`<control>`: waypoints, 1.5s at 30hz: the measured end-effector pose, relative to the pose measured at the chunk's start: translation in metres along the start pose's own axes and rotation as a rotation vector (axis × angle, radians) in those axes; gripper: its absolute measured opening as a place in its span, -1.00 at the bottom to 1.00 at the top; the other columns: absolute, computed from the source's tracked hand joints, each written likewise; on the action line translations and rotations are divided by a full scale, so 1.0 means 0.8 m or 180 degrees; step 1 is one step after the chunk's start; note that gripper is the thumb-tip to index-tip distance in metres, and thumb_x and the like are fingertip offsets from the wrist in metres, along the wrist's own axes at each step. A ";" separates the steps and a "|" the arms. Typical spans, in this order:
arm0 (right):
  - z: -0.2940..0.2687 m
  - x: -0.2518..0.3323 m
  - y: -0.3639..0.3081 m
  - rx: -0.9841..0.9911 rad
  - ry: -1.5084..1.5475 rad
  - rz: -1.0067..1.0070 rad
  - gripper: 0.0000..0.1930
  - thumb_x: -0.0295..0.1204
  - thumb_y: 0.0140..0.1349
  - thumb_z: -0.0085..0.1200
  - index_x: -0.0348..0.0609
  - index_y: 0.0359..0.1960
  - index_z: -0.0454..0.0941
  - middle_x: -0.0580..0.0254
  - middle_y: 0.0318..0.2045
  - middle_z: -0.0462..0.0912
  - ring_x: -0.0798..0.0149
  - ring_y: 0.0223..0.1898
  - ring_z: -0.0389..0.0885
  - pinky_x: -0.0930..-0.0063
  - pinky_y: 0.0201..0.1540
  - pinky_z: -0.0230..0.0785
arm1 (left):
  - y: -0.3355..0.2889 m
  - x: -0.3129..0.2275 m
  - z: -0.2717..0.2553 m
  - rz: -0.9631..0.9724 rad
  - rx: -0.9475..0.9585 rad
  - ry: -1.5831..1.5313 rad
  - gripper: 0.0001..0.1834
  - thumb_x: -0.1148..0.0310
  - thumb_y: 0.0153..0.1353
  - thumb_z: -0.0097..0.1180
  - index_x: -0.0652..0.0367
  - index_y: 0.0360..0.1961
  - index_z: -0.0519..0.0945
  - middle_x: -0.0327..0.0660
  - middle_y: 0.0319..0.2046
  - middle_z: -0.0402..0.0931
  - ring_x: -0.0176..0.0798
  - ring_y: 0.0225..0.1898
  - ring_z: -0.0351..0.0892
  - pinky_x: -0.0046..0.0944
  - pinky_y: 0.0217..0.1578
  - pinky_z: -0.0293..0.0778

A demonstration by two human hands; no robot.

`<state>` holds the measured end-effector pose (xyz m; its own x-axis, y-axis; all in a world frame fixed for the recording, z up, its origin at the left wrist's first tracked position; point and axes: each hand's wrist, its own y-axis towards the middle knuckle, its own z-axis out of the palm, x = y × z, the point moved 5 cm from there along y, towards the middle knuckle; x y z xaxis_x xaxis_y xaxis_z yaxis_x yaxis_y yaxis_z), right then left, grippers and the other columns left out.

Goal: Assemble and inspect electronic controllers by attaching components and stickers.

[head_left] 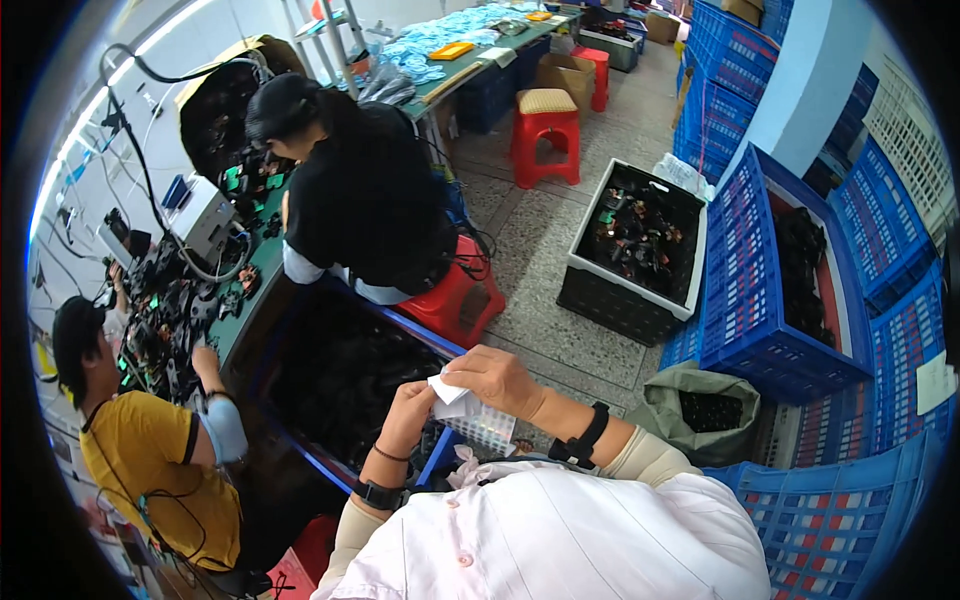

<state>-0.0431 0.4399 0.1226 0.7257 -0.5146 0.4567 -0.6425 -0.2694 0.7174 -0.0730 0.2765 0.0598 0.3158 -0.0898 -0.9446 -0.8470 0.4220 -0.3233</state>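
Note:
In front of my chest, both hands are closed on a small piece of white paper [447, 388]. The fingers of my left hand [404, 421] pinch its left side. From the right, my right hand [497, 381] grips its upper edge, fingers bent over it. Just under the hands hangs a pale sheet with rows of small round spots [491, 431]; the hands partly hide where it joins the paper. Below them stands a blue bin [425, 335] filled with black parts.
Two people sit at a green bench [262, 262] covered with parts on the left. A black crate with a white rim [577, 262], blue crates [735, 300] and a green sack [665, 400] stand on the right. Red stools [545, 140] stand farther back.

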 end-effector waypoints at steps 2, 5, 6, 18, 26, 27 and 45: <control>0.008 0.006 0.010 0.0055 0.0317 0.0081 -0.68 -0.62 -0.15 0.08 -0.09 -0.27 0.61 0.23 -0.25 0.61 0.14 -0.19 0.58 0.33 -0.15 0.49 | -0.010 -0.001 -0.012 0.0076 -0.0069 -0.0252 -0.76 0.31 0.20 0.04 0.24 -0.45 0.64 -0.46 -0.61 0.45 -0.62 -0.63 0.22 -0.53 -0.60 0.09; 0.026 0.006 0.009 0.0476 0.1274 0.0806 -0.67 -0.57 -0.05 0.06 -0.15 -0.17 0.60 0.14 -0.10 0.56 0.13 -0.02 0.51 0.31 0.07 0.34 | -0.021 -0.014 -0.030 0.0256 -0.0246 -0.0298 -0.75 0.34 0.25 0.00 0.28 -0.38 0.64 -0.41 -0.54 0.52 -0.60 -0.56 0.33 -0.53 -0.53 0.21; 0.031 0.004 0.008 0.0535 0.1786 0.1104 -0.69 -0.53 0.01 0.05 -0.16 -0.14 0.59 0.11 -0.06 0.54 0.13 0.02 0.48 0.33 0.12 0.28 | -0.027 -0.021 -0.035 0.0392 -0.0310 -0.0098 -0.75 0.34 0.27 -0.02 0.29 -0.35 0.63 -0.40 -0.51 0.54 -0.59 -0.53 0.37 -0.52 -0.51 0.26; 0.107 0.043 -0.003 0.1401 0.1303 0.1588 -0.67 -0.26 -0.02 0.21 -0.21 -0.26 0.56 0.05 -0.33 0.62 0.04 -0.28 0.60 0.30 -0.20 0.40 | -0.079 0.004 -0.087 0.0521 -0.0238 0.1612 -0.79 0.42 0.21 0.03 0.39 -0.44 0.58 -0.41 -0.63 0.46 -0.61 -0.56 0.32 -0.49 -0.58 0.25; 0.105 0.063 -0.030 0.1447 0.0910 0.1615 -0.79 -0.28 -0.01 0.15 -0.15 -0.44 0.54 0.05 -0.49 0.60 0.01 -0.39 0.58 0.22 -0.32 0.36 | -0.100 -0.001 -0.069 0.0366 0.0771 0.1240 -0.78 0.39 0.22 0.06 0.35 -0.49 0.54 -0.41 -0.65 0.37 -0.57 -0.59 0.23 -0.46 -0.62 0.15; 0.103 0.065 -0.030 0.1451 0.0811 0.1575 -0.80 -0.27 0.00 0.14 -0.13 -0.46 0.54 0.05 -0.51 0.59 0.00 -0.41 0.57 0.21 -0.33 0.36 | -0.095 -0.007 -0.065 0.0683 0.0747 0.1661 -0.78 0.40 0.21 0.08 0.35 -0.50 0.53 -0.35 -0.68 0.33 -0.55 -0.61 0.20 -0.42 -0.63 0.13; -0.041 -0.105 -0.096 -0.0226 0.0733 0.2172 -0.89 -0.35 0.10 0.01 -0.06 -0.44 0.55 0.11 -0.43 0.61 0.03 -0.33 0.60 0.21 -0.26 0.40 | 0.036 -0.013 -0.008 0.1188 0.0027 0.1949 -0.84 0.45 0.13 0.19 0.35 -0.51 0.56 -0.24 -0.62 0.46 -0.52 -0.54 0.35 -0.45 -0.52 0.28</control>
<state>-0.0468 0.5304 0.0463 0.2070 -0.3626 0.9086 -0.9591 0.1082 0.2617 -0.1032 0.2834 0.0600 -0.2931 -0.4272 -0.8553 -0.8475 0.5302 0.0256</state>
